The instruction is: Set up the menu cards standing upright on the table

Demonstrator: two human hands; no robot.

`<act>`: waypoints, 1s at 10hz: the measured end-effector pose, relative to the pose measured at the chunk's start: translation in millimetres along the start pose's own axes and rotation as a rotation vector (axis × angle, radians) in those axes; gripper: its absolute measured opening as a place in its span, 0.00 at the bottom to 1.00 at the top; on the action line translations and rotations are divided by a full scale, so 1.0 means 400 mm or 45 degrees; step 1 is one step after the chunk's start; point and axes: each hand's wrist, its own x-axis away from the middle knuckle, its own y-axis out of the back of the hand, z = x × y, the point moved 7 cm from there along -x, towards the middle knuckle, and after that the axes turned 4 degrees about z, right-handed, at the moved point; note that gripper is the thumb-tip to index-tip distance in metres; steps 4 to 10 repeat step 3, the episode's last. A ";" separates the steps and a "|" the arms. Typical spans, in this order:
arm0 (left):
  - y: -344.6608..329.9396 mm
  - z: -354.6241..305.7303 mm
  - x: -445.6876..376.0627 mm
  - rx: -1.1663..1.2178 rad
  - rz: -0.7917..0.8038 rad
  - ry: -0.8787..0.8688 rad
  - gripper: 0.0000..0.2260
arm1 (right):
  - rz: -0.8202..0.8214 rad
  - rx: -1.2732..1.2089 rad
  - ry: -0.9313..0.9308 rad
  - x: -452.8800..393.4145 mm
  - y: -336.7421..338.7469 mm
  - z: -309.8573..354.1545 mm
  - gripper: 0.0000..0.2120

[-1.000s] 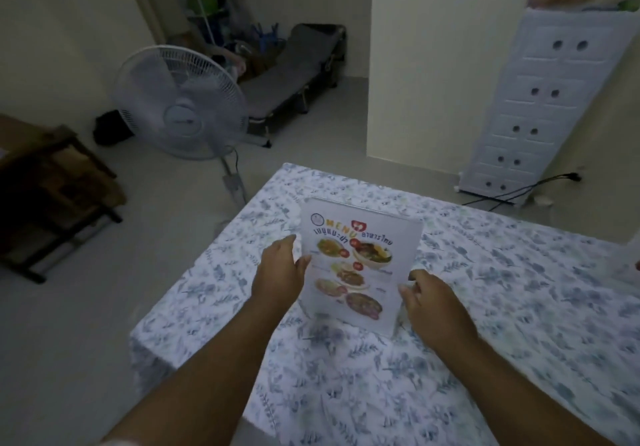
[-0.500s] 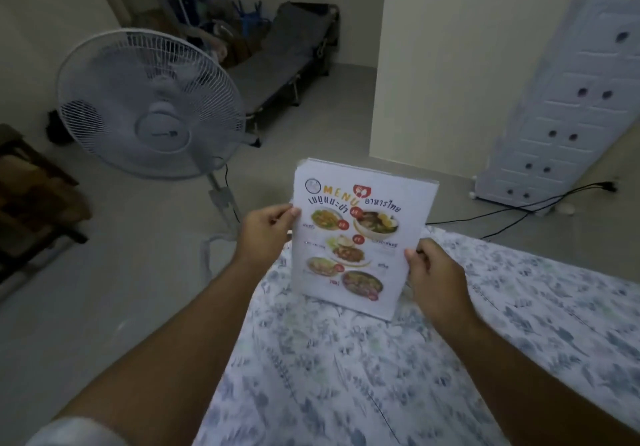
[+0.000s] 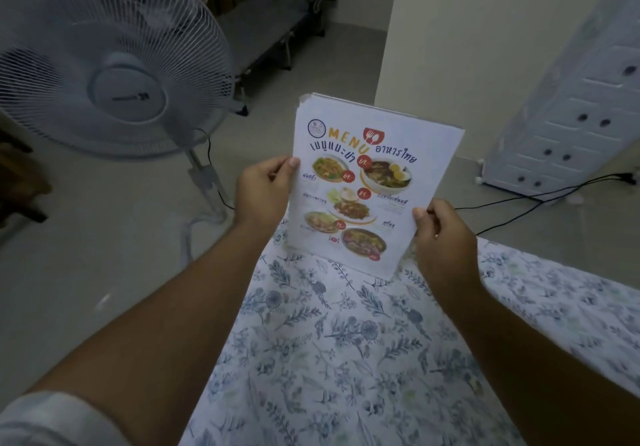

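Observation:
A white menu card printed with food photos and the word MENU is held upright above the far corner of the table, which wears a blue floral cloth. My left hand grips the card's left edge with thumb on the front. Gripping the lower right edge is my right hand. The card's bottom edge hovers near the cloth; whether it touches is unclear. Its back is hidden.
A white standing fan stands on the floor close to the table's left corner. A white plastic drawer cabinet stands at the right wall, with black cables on the floor. A folding cot lies beyond the fan.
Both hands have lifted the card from the tabletop and carried it outward to the table's far corner. My view has moved closer to the fan.

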 end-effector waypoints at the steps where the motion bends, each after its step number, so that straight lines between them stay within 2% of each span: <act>1: 0.000 -0.022 0.021 -0.111 -0.040 -0.037 0.14 | -0.017 0.002 0.015 0.012 0.009 0.006 0.09; 2: -0.005 -0.045 0.034 -0.177 -0.012 0.012 0.15 | 0.034 0.030 -0.038 0.007 0.012 0.011 0.10; 3: -0.019 -0.075 0.075 -0.277 0.088 0.141 0.18 | 0.216 0.036 -0.146 0.002 0.058 0.025 0.10; 10: -0.019 -0.075 0.075 -0.277 0.088 0.141 0.18 | 0.216 0.036 -0.146 0.002 0.058 0.025 0.10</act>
